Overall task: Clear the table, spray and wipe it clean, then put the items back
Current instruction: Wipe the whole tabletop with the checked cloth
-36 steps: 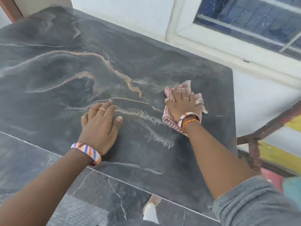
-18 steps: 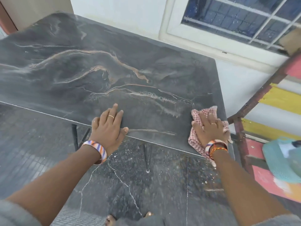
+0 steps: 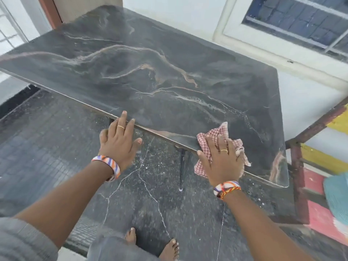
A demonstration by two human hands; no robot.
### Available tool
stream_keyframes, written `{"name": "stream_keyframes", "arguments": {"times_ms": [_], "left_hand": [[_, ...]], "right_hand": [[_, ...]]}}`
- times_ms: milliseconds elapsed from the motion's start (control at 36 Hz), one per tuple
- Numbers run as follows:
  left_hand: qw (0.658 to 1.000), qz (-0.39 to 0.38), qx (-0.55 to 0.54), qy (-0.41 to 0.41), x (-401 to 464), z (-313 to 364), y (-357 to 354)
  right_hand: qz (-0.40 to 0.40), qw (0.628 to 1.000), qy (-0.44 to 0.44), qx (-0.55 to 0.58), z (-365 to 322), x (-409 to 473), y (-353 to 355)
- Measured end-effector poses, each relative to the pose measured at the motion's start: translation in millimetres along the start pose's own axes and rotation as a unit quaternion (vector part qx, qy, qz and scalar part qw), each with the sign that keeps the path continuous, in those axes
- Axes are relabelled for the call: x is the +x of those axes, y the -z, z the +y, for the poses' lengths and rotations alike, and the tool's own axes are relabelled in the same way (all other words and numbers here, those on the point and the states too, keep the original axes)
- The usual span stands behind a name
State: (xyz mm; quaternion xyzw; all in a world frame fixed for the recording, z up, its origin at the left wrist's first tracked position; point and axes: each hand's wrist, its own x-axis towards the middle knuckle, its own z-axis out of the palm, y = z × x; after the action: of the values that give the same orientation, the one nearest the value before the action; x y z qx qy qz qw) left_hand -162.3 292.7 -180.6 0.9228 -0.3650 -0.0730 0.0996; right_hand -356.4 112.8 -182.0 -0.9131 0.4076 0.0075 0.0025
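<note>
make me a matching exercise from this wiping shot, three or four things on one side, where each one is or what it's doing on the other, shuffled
Things
1. cloth
2. left hand
3. right hand
4. foot

Places or states
A. bare, on the dark floor below the table
B. pressing the cloth down at the table's near edge
C. empty, fingers laid over the table's near edge
D. checked red and white, bunched at the table's near edge

Pairs: 1-D, 2-C, 3-B, 4-A

a barred window (image 3: pixel 301 21) in the white wall (image 3: pixel 169 8); a painted rusty frame (image 3: pixel 299 178) at right, dark cracked floor (image 3: pixel 150 204) below.
</note>
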Motion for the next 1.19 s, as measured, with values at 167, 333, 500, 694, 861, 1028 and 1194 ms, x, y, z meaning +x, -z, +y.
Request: {"name": "stream_keyframes", "arguments": {"times_ms": [167, 333, 500, 694, 861, 1028, 1194], "left_hand": [[0.999, 0.012, -0.004, 0.05, 0.0, -61.6, 19.1], [0.999, 0.01, -0.006, 0.05, 28.9, -125.0, 43.4], [0.999, 0.022, -0.022, 0.017, 76.3, -146.5, 67.0], [0.994, 0.017, -0.04, -0.1, 135.6, -105.5, 72.1], [0.985, 0.001, -0.024, -0.17, 178.4, -77.0, 70.6], [0.983, -0.006, 0.008, -0.183, 247.1, -58.4, 67.9], [0.985, -0.007, 0.026, -0.17, 340.2, -35.3, 61.3]], "right_hand": [[-0.027, 0.996, 0.086, 0.004, -97.3, 26.6, 7.9], [-0.029, 0.985, 0.166, 0.022, -207.8, 59.1, 10.2], [-0.055, 0.981, 0.186, 0.014, -235.1, 80.0, 8.6], [-0.083, 0.994, -0.027, 0.067, -165.0, 76.1, 11.2], [-0.074, 0.977, -0.186, 0.076, -130.7, 97.0, 11.8], [-0.052, 0.962, -0.256, 0.083, -103.3, 184.8, 8.8], [-0.034, 0.954, -0.286, 0.078, -65.9, 307.9, 10.8]]}}
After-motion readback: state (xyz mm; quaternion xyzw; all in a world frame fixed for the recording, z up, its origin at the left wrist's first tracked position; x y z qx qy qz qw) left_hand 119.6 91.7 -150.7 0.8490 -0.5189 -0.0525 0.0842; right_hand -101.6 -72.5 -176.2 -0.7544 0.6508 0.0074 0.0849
